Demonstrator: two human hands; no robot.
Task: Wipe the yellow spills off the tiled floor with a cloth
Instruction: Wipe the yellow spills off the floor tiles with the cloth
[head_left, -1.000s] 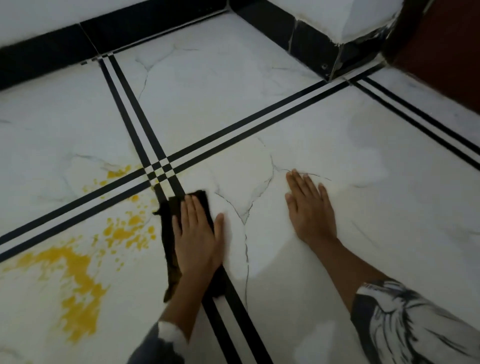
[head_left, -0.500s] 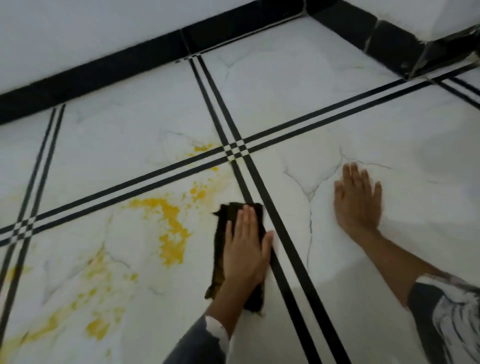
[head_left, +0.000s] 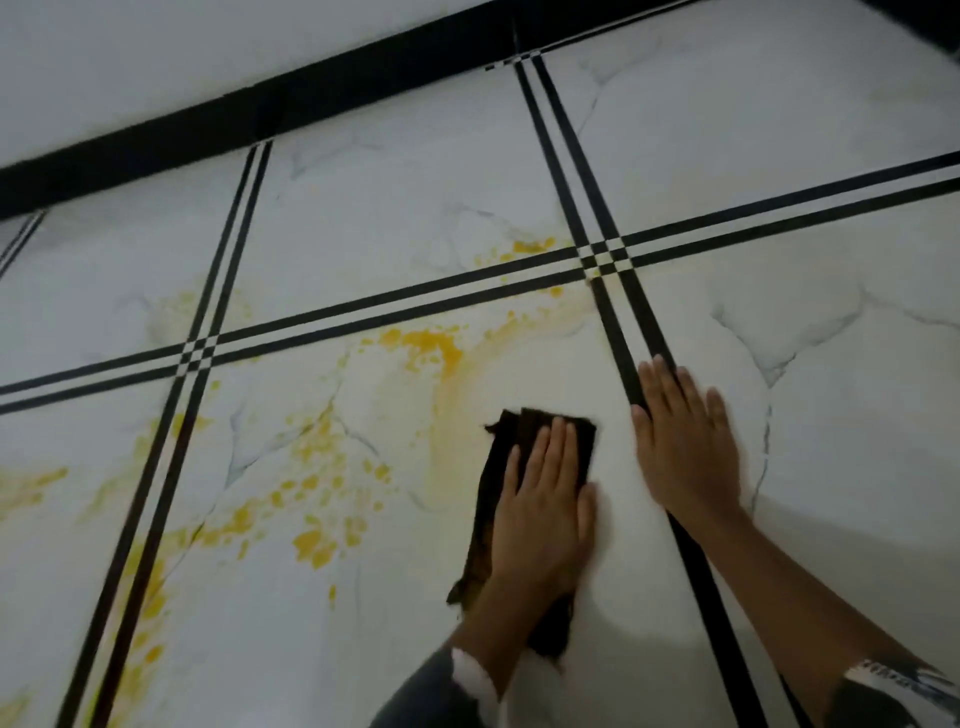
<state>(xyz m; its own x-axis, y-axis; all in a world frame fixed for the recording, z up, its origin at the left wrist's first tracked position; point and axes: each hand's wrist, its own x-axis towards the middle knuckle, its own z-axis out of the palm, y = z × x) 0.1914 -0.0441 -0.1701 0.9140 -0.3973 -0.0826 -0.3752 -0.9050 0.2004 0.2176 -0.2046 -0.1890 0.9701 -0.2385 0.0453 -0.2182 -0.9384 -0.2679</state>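
My left hand (head_left: 545, 499) lies flat on a dark cloth (head_left: 496, 467), pressing it onto the white marble-look floor (head_left: 831, 415). The cloth sticks out past my fingertips and along the left of my palm. Yellow spills (head_left: 426, 348) spread over the tiles to the left of the cloth, with a pale smeared streak (head_left: 449, 415) just beside it and more splashes (head_left: 311, 540) lower left. My right hand (head_left: 685, 441) rests flat on the floor, fingers spread, across a black double stripe, holding nothing.
Black double stripes (head_left: 597, 254) cross the floor in a grid. A black skirting strip (head_left: 260, 119) runs along the white wall (head_left: 156, 62) at the top. Faint yellow marks (head_left: 26, 488) reach the far left edge.
My left hand has slid the cloth left off the stripe onto the stained tile, smearing the yellow. My right hand has shifted left onto the stripe. The view has swung left.
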